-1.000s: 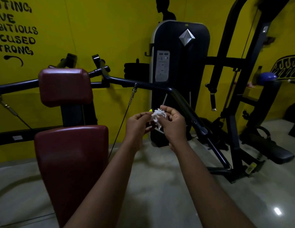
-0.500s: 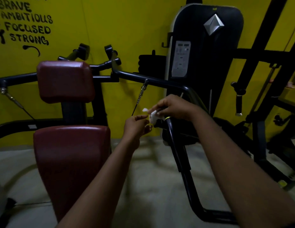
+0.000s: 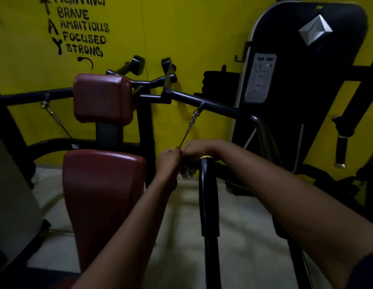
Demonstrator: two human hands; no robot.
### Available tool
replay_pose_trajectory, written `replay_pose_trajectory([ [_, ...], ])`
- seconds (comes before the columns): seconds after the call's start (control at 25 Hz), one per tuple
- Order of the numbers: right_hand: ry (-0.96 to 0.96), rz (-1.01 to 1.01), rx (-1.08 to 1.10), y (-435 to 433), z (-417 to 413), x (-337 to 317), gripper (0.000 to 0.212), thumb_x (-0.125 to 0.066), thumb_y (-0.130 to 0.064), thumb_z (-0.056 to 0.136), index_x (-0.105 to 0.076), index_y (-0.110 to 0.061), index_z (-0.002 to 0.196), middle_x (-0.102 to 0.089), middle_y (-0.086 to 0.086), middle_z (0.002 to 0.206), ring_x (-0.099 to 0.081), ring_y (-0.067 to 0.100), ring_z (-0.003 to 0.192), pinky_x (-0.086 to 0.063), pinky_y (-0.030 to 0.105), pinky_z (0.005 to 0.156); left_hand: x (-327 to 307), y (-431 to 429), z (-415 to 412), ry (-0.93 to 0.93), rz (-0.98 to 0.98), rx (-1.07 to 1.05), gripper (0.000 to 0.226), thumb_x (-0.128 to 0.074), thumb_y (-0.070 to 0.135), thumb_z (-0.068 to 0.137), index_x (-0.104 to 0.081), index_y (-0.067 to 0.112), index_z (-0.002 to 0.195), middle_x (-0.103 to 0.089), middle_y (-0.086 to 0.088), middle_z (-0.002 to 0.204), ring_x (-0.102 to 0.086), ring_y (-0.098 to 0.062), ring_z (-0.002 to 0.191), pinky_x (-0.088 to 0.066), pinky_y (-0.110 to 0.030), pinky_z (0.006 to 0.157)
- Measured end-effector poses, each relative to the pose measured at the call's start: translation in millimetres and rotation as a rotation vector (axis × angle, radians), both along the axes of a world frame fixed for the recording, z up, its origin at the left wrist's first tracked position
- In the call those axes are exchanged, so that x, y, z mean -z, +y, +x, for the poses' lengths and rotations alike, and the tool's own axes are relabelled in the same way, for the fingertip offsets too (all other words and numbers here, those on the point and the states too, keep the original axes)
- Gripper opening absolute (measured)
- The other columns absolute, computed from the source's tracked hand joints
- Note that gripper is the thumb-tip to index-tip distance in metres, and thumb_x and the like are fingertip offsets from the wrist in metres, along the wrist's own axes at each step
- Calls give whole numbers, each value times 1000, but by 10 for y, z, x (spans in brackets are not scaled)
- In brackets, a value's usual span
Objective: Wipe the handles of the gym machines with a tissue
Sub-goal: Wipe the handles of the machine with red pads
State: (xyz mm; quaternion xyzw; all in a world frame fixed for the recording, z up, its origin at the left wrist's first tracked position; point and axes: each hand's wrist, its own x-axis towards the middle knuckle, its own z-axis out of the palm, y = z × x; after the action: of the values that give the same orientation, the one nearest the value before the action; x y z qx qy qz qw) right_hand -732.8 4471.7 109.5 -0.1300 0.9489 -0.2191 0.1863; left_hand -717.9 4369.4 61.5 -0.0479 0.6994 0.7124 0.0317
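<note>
Wiping is judged not yet begun: the left hand (image 3: 169, 161) and right hand (image 3: 199, 150), fingers curled, pinch the crumpled tissue (image 3: 187, 172) between them, just left of the near handle (image 3: 207, 195); the far handles (image 3: 137, 63) remain to do.

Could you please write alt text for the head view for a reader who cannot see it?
The left hand and right hand together hold a crumpled white tissue beside the yellow-ringed top of a black machine handle. A red padded seat stands to the left, before a yellow wall.
</note>
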Motion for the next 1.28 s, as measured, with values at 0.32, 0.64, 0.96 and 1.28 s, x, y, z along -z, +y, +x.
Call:
replay_pose_trajectory([
  [0.32,500,-632,51,781,339,416,20,-68,-7,87,-75,-15,105,-74,-5,101,-68,2,95,-52,21,83,2,32,143,116,52,21,14,-58,13,95,-66,6,105,-63,-9,82,-57,-18,69,-48,-30,64],
  [0.64,1140,-169,-437,856,573,844,33,-55,2,94,-61,-2,126,-54,12,139,-42,22,137,-39,34,110,-52,30,254,205,15,10,40,-52,34,98,-71,5,79,-73,-6,73,-71,-12,64,-56,-22,58],
  [0.96,1344,-164,-254,671,613,883,28,-64,-5,92,-66,-1,119,-63,15,125,-57,27,122,-46,38,103,-81,-85,127,227,-156,150,12,-73,20,83,-73,11,76,-71,-25,87,-70,-30,83,-60,-32,74],
  [1.28,1332,-238,-83,770,668,1005,27,-65,-7,90,-69,-6,117,-66,7,123,-62,19,117,-52,34,94,-86,-326,46,191,-212,413,17,-67,8,87,-72,17,101,-74,-10,97,-68,-24,99,-54,-33,87],
])
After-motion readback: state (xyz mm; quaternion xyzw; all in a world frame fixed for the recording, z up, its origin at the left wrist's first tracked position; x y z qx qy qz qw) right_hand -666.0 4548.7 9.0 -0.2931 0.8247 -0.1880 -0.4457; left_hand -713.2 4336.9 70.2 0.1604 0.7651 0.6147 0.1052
